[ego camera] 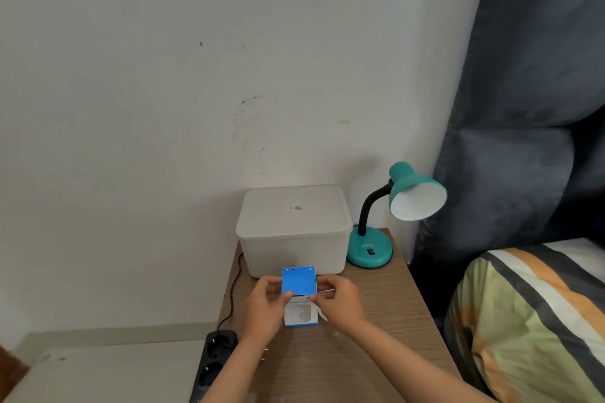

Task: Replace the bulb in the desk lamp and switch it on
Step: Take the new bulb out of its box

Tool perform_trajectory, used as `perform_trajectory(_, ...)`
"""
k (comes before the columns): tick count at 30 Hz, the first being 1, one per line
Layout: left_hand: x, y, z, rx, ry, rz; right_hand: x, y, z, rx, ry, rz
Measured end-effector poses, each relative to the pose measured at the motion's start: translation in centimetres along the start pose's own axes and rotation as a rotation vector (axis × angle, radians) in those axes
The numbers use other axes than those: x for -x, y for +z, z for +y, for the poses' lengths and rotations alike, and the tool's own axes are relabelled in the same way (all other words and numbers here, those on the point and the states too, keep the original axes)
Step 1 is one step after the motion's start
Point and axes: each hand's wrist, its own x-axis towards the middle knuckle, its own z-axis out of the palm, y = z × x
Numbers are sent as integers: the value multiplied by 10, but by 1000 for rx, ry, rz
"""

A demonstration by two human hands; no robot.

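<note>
A blue and white bulb box (299, 296) stands on the wooden bedside table (370, 334), its blue top flap lifted. A white bulb shows dimly through the box's front window. My left hand (265, 307) grips the box's left side, and my right hand (339, 299) pinches its right side and a white flap. The teal desk lamp (389, 216) stands at the table's back right corner, its shade tilted toward the right. No bulb shows inside the white shade. A black rocker switch (370, 251) sits on the lamp's round base.
A lidded translucent white storage box (294, 229) sits behind the bulb box, against the wall. A black cord (233, 291) runs down the table's left edge to a black power strip (214, 360) on the floor. A bed with striped bedding (537, 314) and dark headboard lies to the right.
</note>
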Motion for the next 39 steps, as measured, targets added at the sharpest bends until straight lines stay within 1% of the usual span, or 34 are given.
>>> perform_trajectory(7,-9,-4,7,-69,38,-1,3,-3,-4,-33,-17,-4)
perform_trajectory(12,-11,-9,11,-93,114,-38,3,-8,-8,-40,-72,12)
perform_trajectory(16,-11,-17,5,-189,196,-150,1,-13,-15,33,-172,44)
perform_trajectory(19,-11,-23,7,-196,195,-288,2,-13,-19,54,-210,0)
perform_trajectory(21,-12,-24,10,-218,212,-347,4,-13,-19,62,-219,-25)
perform_trajectory(23,-15,-24,9,-229,205,-376,6,-13,-17,90,-218,-28)
perform_trajectory(27,-19,-27,6,-169,93,-430,6,-12,-13,126,-199,-46)
perform_trajectory(29,-20,-29,5,-164,65,-468,6,-13,-12,151,-199,-56)
perform_trajectory(34,-18,-31,2,-257,76,-471,7,-12,-11,213,-229,-73)
perform_trajectory(37,-16,-30,0,-233,74,-467,6,-10,-14,242,-274,-61)
perform_trajectory(39,-15,-30,1,-206,62,-469,2,-8,-18,257,-247,-102)
